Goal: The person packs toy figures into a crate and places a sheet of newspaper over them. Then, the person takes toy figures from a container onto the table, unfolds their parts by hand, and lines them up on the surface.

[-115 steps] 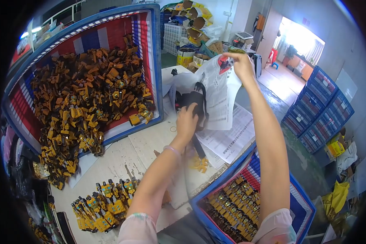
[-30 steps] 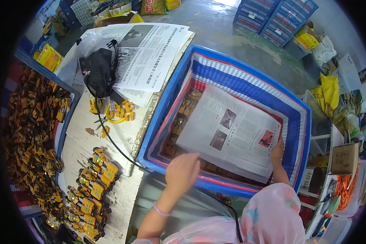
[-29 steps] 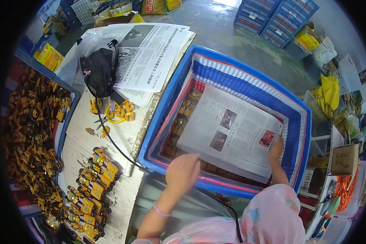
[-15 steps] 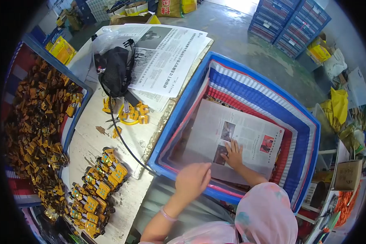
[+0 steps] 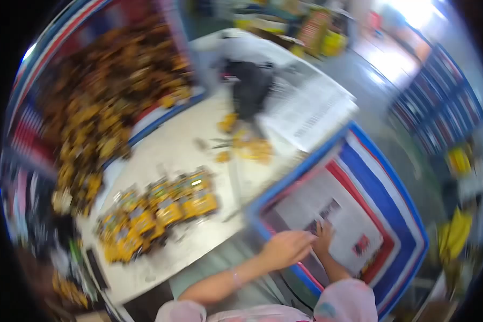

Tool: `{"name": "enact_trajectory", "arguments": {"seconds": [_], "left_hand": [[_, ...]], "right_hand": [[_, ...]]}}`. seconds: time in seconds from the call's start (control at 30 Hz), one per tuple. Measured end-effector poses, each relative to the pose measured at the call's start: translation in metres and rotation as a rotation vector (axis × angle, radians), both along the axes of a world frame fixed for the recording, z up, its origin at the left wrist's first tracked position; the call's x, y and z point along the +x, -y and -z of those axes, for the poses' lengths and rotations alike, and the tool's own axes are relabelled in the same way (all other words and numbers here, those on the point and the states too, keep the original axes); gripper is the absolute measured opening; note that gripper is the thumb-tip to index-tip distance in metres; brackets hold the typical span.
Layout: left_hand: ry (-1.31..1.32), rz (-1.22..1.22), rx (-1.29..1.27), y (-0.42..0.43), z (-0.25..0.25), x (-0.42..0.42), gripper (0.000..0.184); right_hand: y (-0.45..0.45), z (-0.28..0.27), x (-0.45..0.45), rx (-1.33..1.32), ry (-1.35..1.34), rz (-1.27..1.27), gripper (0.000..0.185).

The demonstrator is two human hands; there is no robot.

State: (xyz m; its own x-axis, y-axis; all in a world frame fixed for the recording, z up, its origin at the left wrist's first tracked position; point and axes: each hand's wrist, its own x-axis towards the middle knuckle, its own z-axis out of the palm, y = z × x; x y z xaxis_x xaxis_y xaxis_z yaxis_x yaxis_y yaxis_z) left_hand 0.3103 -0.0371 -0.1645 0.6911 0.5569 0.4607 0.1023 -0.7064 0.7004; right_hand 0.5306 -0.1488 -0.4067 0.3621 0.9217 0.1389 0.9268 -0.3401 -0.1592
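My right hand (image 5: 323, 239) lies with spread fingers on the newspaper sheet (image 5: 354, 222) inside the blue crate (image 5: 408, 214). Nearer to me, my left hand (image 5: 288, 249) hovers over the crate's near-left side, fingers curled together and nothing visible in them. Striped red, white and blue lining covers the crate walls. Left of the crate, yellow toy figures (image 5: 166, 210) stand in a row on the white table (image 5: 198, 252). A black mesh pouch (image 5: 249, 88) rests by more newspaper (image 5: 306, 110), with small yellow parts (image 5: 252, 147) below it. The view is blurred.
A large tilted crate (image 5: 166, 115) full of loose yellow figures (image 5: 99, 112) stands at the upper left. Stacked blue crates (image 5: 434, 102) are on the floor at the right, with a yellow bag (image 5: 456, 233) below them. Boxes and sacks (image 5: 314, 32) lie behind the table.
The view has swung left. My right hand has moved from the sheet's right edge to its middle, and the sheet lies deeper in the crate. My left hand has come closer to my right.
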Motion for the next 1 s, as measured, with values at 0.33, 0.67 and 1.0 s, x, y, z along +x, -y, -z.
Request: {"name": "enact_trajectory", "arguments": {"seconds": [0.33,0.67,1.0], "left_hand": [[0.149,-0.527,0.411,0.006,-0.072,-0.199,0.038],[-0.243,-1.184,0.306,-0.017,-0.121,-0.339,0.059],[-0.282,-1.117,0.182,-0.047,-0.119,-0.337,0.044]], "right_hand": [[-0.125,-0.224,-0.074,0.66,-0.386,-0.236,0.045],[-0.212,-0.357,-0.351,0.399,-0.493,-1.028,0.043],[-0.238,-0.336,-0.374,0.056,-0.717,-0.816,0.053]]}}
